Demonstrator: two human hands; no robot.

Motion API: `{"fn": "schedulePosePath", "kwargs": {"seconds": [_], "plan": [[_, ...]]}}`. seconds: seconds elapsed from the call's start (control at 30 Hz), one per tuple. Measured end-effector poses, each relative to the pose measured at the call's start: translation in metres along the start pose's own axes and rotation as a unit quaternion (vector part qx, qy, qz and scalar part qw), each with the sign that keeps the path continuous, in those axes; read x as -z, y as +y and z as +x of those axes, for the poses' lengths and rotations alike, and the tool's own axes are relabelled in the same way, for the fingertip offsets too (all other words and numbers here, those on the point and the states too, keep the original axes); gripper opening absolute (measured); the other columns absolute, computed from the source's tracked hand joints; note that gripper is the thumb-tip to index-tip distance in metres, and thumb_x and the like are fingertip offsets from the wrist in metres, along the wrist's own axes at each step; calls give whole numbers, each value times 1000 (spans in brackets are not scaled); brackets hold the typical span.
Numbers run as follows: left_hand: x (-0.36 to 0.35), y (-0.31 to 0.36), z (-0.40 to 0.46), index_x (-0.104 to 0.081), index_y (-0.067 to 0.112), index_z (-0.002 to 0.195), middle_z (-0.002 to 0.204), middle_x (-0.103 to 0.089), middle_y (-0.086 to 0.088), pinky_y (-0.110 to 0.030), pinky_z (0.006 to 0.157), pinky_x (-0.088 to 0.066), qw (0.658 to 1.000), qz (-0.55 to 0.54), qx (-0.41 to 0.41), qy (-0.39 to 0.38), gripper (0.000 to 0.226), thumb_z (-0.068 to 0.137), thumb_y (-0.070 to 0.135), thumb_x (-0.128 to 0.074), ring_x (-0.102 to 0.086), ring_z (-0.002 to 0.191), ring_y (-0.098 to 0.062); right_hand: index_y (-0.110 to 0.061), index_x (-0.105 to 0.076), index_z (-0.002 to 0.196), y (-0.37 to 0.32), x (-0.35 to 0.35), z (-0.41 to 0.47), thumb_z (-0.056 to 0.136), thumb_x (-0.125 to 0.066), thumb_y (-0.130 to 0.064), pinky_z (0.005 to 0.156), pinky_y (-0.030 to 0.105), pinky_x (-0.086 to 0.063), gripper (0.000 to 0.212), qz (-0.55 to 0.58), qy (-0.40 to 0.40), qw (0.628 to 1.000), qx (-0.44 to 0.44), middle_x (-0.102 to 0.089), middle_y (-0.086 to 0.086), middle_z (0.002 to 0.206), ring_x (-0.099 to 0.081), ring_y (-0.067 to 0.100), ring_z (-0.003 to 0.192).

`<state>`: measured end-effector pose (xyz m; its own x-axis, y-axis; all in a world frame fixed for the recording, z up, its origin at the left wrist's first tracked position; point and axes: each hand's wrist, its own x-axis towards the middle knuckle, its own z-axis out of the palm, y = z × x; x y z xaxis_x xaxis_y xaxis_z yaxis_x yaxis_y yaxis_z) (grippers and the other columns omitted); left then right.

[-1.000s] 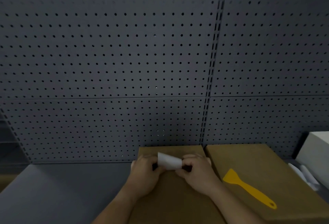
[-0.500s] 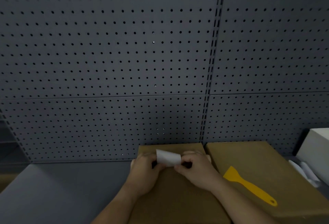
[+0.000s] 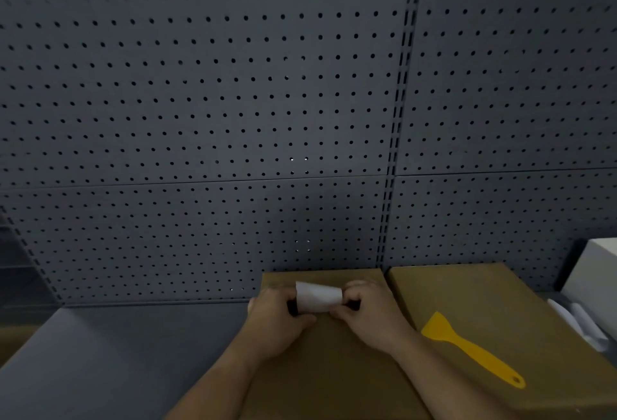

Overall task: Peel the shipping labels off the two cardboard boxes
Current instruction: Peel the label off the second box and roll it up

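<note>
Head view. Both forearms cut off by the bottom edge. White label (image 3: 319, 297) blank on its visible side; no print readable anywhere. Left hand (image 3: 275, 322) and right hand (image 3: 369, 319) each pinch one end of the label, holding it curled above the far end of the left cardboard box (image 3: 337, 373). Fingertips hidden behind the paper. Right cardboard box (image 3: 500, 312) just beside, bearing a yellow scraper (image 3: 467, 349). White object (image 3: 594, 279) at right, cropped. Grey pegboard (image 3: 233, 102) behind.
</note>
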<state>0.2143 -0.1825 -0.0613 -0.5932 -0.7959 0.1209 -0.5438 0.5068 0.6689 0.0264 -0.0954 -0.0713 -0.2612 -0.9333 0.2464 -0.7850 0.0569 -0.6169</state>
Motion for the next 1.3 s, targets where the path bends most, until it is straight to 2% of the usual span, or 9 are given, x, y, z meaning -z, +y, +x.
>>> {"fn": "schedulePosePath", "kwargs": {"seconds": [0.17,0.27,0.37,0.5,0.7,0.87,1.1,1.2,1.3], "plan": [[4,1,16,-75,27,109,104,-76,9,-36,87,-60,999,-9,22,-37,32,79,37,-77,-70,94,-6,-29,-52,57,4,0,1,87,-70,-40,83,33,-45,37,-9,3,1000,-1,-52,-12,72,-50,10,84],[-7,-4,14,-73,39,101,99,-74,19,-40,94,-55,1000,2,9,19,21,81,43,-73,-67,94,-1,-33,-46,56,2,0,1,88,-67,-43,81,33,-44,40,-15,1,1000,1,-47,-14,69,-48,10,81],[-10,-4,8,-65,52,88,91,-72,25,-44,95,-53,999,23,1,35,11,83,44,-70,-66,89,1,-25,-53,58,5,0,1,86,-63,-51,76,29,-40,39,1,-10,1000,0,-50,-11,70,-48,6,80],[-9,-5,9,-67,47,92,94,-71,24,-44,96,-52,999,15,-5,36,10,86,40,-69,-65,93,-1,-33,-52,56,4,1,1,80,-73,-46,77,22,-39,34,-6,-22,1000,0,-53,-16,75,-49,6,87],[-5,-6,6,-71,36,113,112,-69,24,-33,99,-52,998,-6,-37,42,29,84,37,-73,-62,108,1,-35,-44,52,4,-4,5,89,-71,-32,63,18,-34,46,-2,7,1000,5,-47,-12,68,-46,3,72],[-3,-3,4,-74,34,112,116,-69,22,-28,100,-50,998,-13,-36,46,29,83,34,-77,-59,108,2,-38,-43,53,0,-1,6,88,-73,-33,62,17,-34,46,2,2,1000,3,-47,-13,69,-46,1,71],[-5,-2,5,-75,33,108,107,-66,29,-24,95,-52,997,-22,-40,62,20,89,30,-72,-62,105,3,-29,-50,55,-6,16,16,82,-75,-39,65,26,-39,38,35,-88,995,-16,-49,-9,74,-47,6,66],[-6,-1,4,-75,31,108,112,-71,19,-25,94,-52,998,-16,-31,58,19,90,30,-71,-62,105,-1,-38,-52,57,-2,7,11,73,-77,-44,69,26,-46,30,15,-66,998,-4,-54,-14,79,-54,7,77],[-6,-2,5,-73,34,111,114,-69,20,-30,97,-51,998,-2,-29,52,23,88,34,-71,-61,107,-2,-41,-48,53,4,0,9,82,-75,-35,68,25,-45,40,10,-25,1000,8,-53,-14,74,-52,6,76]]}}
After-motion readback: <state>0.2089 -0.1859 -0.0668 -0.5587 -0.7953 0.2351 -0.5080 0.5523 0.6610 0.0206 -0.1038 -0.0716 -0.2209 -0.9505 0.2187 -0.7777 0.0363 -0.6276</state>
